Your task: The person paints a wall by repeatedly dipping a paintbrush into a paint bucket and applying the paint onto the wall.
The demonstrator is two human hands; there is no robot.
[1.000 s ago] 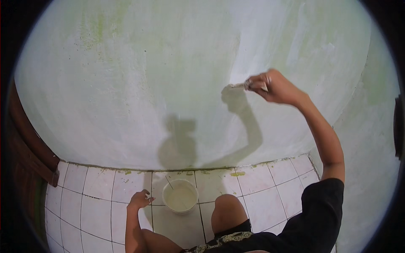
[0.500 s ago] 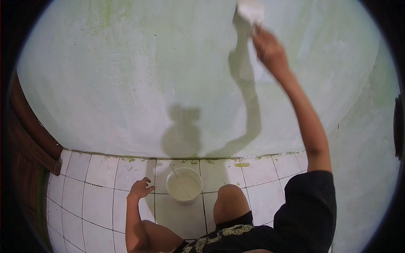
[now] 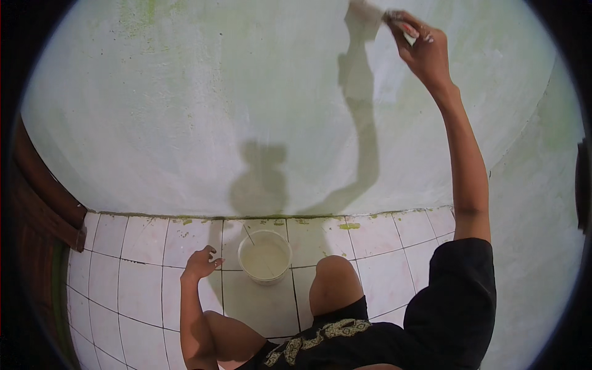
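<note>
Paintbrush (image 3: 365,12), flat and pale-bristled, sits clamped in the fingers (image 3: 407,20) of your right hand (image 3: 427,52), high at the pale-green wall (image 3: 290,80); your left hand (image 3: 200,264), fingers curled but apart, is beside the round white bucket (image 3: 265,280).

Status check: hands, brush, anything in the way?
Right hand gripping brush, raised at wall; contact unclear. Left hand empty, loosely curled, left of bucket. No obstruction seen; arm's shadow on wall.
</note>
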